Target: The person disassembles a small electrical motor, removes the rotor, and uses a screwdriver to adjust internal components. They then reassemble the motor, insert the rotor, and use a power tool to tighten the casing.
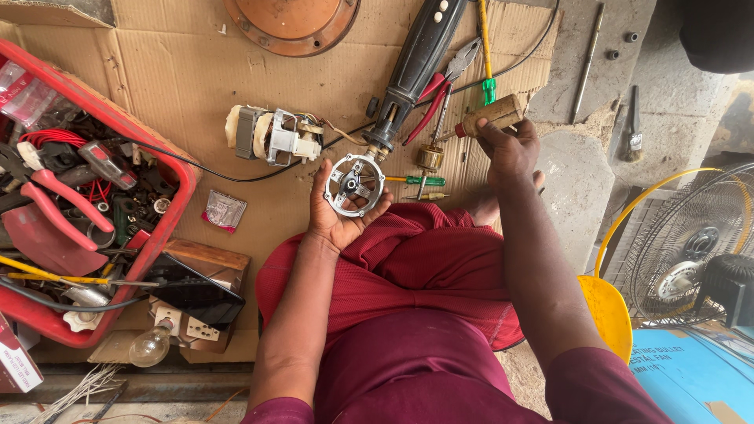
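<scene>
Motor (275, 135) left of pliers (440, 94)

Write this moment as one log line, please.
left hand: cradles round metal motor cover | right hand: grips brown wooden handle | red pliers beside, on cardboard

Just one head-worn cam here, looking pretty much straight down from close above the person's lap at the cardboard sheet (188, 71), red parts tray (169, 228) on its left edge, fan guard (691, 235) off right.
</scene>
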